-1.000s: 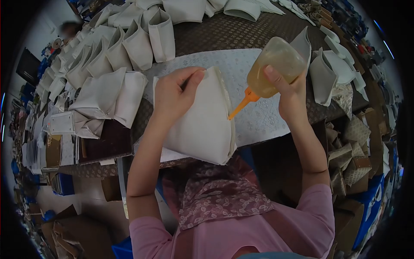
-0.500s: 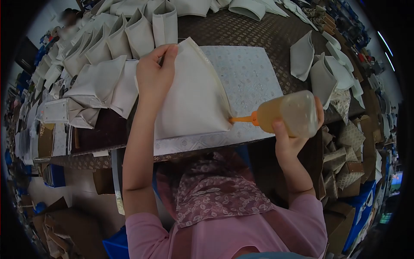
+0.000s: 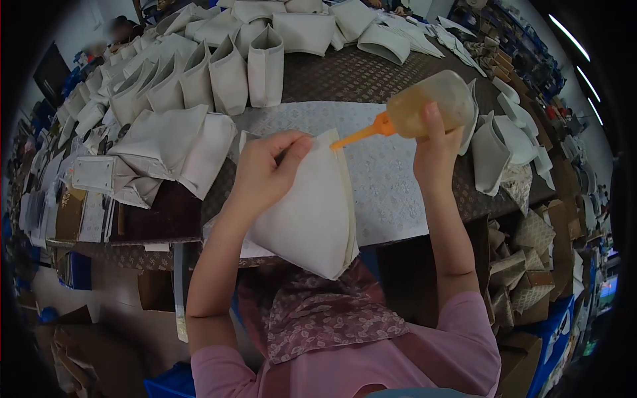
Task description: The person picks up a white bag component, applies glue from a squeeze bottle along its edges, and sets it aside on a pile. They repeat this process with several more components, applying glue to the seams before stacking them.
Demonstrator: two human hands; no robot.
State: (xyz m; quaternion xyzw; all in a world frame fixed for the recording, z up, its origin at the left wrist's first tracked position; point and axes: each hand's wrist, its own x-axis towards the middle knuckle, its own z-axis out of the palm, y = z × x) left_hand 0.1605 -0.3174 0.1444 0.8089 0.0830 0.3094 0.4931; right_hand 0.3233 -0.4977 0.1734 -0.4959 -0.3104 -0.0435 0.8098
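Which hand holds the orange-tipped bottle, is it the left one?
No, the right hand holds the orange-tipped bottle, while the left hand grips the white piece.

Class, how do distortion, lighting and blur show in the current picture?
Head view: black corners, fisheye curving; head view: bright white light strips upper right, mostly dim elsewhere; head view: distant person upper left blurred, translucent plastic bottle with orange nozzle clearer.

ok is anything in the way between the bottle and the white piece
Nothing visible is: the bottle in the right hand has its orange nozzle at the upper right edge of the white piece, and the left hand grips it left of the tip.
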